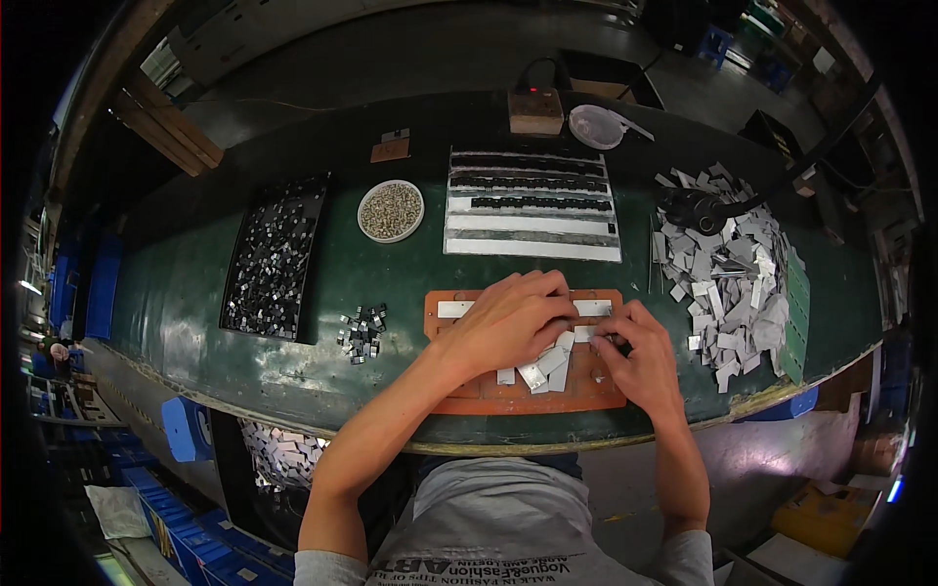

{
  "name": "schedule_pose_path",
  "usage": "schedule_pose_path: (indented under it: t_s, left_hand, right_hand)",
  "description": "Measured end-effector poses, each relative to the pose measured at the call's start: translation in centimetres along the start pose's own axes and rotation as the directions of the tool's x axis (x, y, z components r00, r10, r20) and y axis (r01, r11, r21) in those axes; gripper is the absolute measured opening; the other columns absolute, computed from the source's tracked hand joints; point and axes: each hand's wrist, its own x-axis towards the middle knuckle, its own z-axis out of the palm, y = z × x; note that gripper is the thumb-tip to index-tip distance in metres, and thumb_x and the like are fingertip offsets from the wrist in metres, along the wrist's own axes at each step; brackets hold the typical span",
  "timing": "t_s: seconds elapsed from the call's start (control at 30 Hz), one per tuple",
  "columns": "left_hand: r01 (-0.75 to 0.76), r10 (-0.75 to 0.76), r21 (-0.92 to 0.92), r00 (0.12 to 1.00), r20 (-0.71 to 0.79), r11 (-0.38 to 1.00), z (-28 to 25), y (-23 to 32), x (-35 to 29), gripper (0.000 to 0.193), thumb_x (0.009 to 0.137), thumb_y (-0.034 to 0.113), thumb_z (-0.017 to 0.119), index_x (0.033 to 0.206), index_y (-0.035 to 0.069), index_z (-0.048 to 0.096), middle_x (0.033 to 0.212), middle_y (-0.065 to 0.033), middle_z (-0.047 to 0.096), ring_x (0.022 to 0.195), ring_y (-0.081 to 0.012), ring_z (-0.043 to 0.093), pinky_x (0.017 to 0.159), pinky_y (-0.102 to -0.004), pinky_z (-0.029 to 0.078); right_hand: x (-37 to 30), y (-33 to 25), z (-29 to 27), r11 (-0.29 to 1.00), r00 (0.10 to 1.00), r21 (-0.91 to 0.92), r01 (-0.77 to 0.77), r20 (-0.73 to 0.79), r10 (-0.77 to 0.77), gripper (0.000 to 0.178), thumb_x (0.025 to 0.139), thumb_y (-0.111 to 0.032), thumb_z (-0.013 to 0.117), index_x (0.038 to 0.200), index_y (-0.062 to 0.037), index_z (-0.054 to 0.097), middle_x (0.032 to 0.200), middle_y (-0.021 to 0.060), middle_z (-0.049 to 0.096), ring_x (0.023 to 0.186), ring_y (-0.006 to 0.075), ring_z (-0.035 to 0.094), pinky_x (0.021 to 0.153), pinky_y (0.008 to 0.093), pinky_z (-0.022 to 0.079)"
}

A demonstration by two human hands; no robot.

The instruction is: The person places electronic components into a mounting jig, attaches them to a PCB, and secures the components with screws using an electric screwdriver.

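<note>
An orange fixture board [469,398] lies on the green bench in front of me, with flat metal plates in its upper slots. My left hand [518,317] reaches over its middle, fingers curled down near the top row; whatever they grip is hidden beneath them. At the board's right side my right hand [640,359] pinches a small silver metal plate [584,334] by its right end. Several loose metal plates [552,366] are heaped on the board between the two hands. One more plate [593,308] sits in the upper right slot, above my right fingertips.
A large pile of metal plates [728,283] covers the right side. Left stand a black tray [274,259] of small black parts, a loose cluster [362,334] and a round dish [391,211] of tiny metal pieces. Beyond the board lies a white panel [532,239] with black strips.
</note>
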Motion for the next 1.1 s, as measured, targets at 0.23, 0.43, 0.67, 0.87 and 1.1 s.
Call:
schedule_pose_path:
  t_s: [0.23,0.43,0.67,0.87,1.1]
  left_hand:
    - [0.106,-0.098,-0.057,0.988,0.121,0.993,0.3,0.7,-0.2,0.014,0.086,0.011,0.072,0.098,0.004,0.072,0.1,-0.0088,0.061,0.102,-0.0299,0.06,0.09,-0.0422,0.047]
    - [0.191,-0.185,-0.171,0.981,0.053,0.967,-0.9,1.4,-1.0,0.02,0.084,0.009,0.072,0.103,0.003,0.069,0.101,-0.0095,0.062,0.099,-0.0315,0.06,0.086,-0.0421,0.049]
    - [0.163,-0.162,0.004,0.977,0.136,0.987,-3.0,2.2,-4.8,0.029,0.078,0.007,0.077,0.106,0.009,0.071,0.107,-0.0059,0.062,0.103,-0.0284,0.058,0.093,-0.0422,0.045]
    - [0.196,-0.195,-0.013,0.979,0.068,0.981,-3.7,1.6,-5.9,0.028,0.076,0.01,0.081,0.103,0.009,0.072,0.105,-0.0052,0.065,0.1,-0.0284,0.059,0.09,-0.0415,0.047]
    - [0.371,-0.353,0.142,0.926,-0.135,0.918,-6.4,0.8,-9.2,0.025,0.077,0.009,0.08,0.102,0.006,0.075,0.097,-0.0053,0.066,0.095,-0.0289,0.061,0.084,-0.0407,0.051]
  right_hand:
    - [-1.1,-1.0,0.1,0.981,0.986,-0.097,0.168,0.007,-0.168,0.024,0.08,-0.003,0.075,0.104,-0.0057,0.069,0.102,0.0089,0.059,0.093,0.03,0.062,0.083,0.0404,0.048]
    - [-1.8,-1.9,-0.1,0.962,0.96,-0.086,0.259,0.135,-0.247,0.039,0.077,-0.002,0.073,0.115,-0.0097,0.069,0.11,0.0077,0.057,0.102,0.0291,0.058,0.089,0.0416,0.045]
    - [-0.7,-2.5,0.7,0.958,0.937,-0.058,0.28,0.232,-0.26,0.039,0.079,-0.002,0.073,0.117,-0.0107,0.07,0.113,0.0071,0.058,0.104,0.0281,0.058,0.093,0.0425,0.046]
    - [-0.5,-2.5,1.0,0.941,0.927,-0.074,0.331,0.209,-0.31,0.028,0.081,-0.006,0.077,0.107,-0.0085,0.069,0.11,0.007,0.059,0.102,0.0311,0.059,0.089,0.0421,0.048]
    - [-1.6,-2.1,0.1,0.963,0.947,-0.01,0.27,0.186,-0.263,0.021,0.078,0.006,0.072,0.096,-0.0032,0.064,0.095,0.0089,0.062,0.085,0.0272,0.06,0.069,0.0354,0.051]
